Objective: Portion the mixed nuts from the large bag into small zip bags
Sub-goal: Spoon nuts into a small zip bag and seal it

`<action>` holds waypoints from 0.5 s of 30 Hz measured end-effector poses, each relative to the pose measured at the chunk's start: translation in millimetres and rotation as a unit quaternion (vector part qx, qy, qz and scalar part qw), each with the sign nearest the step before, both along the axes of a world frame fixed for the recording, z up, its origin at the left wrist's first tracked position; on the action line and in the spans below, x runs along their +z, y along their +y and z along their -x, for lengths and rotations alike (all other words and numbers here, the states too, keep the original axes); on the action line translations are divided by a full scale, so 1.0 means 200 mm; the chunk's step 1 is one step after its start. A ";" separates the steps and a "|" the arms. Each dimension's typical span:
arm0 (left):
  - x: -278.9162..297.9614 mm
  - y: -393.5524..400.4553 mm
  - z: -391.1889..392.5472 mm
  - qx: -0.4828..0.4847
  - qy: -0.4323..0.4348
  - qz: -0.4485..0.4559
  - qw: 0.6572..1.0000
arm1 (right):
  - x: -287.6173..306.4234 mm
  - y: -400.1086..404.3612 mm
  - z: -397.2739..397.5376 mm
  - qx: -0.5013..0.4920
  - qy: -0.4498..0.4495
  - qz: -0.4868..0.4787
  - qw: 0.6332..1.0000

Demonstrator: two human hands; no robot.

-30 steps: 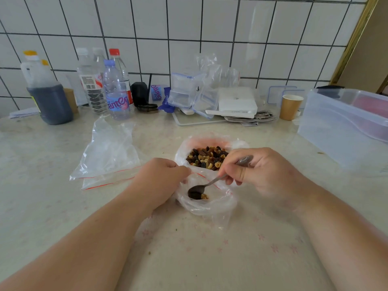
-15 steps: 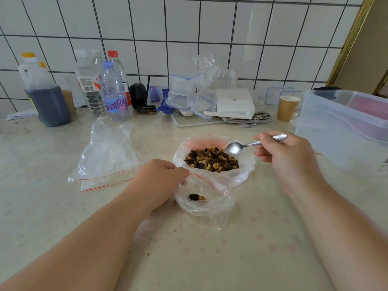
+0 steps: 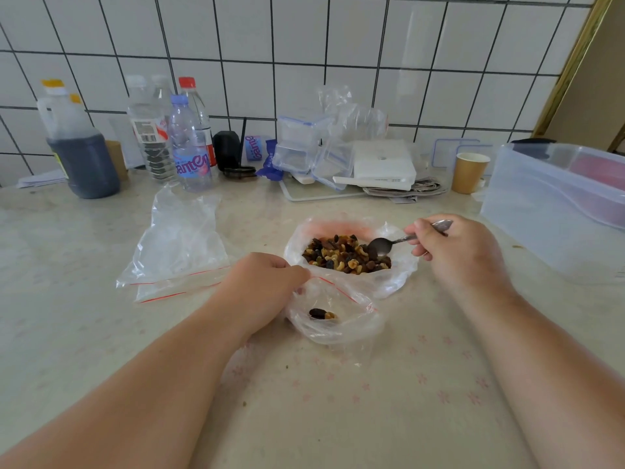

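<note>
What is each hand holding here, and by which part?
Right hand pinches the spoon by its handle. Left hand grips the small bag at its open rim.

A dark jug (image 3: 79, 147) and some water bottles (image 3: 176, 137) are standing by the tiled wall (image 3: 304, 45). A paper cup (image 3: 469, 172) is sitting near a big clear box (image 3: 554, 211). Small plastic boxes (image 3: 304, 147) are piling up beside a white box (image 3: 384, 162).
</note>
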State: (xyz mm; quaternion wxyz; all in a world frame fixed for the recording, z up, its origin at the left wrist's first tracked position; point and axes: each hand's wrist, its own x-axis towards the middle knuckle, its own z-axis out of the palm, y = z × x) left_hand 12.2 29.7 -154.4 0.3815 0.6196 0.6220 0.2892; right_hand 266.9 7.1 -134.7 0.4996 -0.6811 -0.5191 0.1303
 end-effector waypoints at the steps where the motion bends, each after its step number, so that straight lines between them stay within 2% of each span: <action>1: 0.00 0.00 0.00 0.000 0.001 0.001 1.000 | -0.01 0.01 -0.01 0.003 0.022 -0.002 1.000; 6: 0.00 0.00 -0.01 -0.003 0.004 0.000 1.000 | -0.05 0.04 -0.02 0.042 0.115 0.016 0.992; 9: 0.00 0.00 0.00 -0.004 0.002 -0.004 1.000 | -0.06 0.04 -0.02 0.060 0.121 0.013 0.991; 15: -0.01 0.01 0.00 -0.003 0.001 -0.007 1.000 | -0.06 0.06 -0.03 0.029 0.133 -0.003 0.991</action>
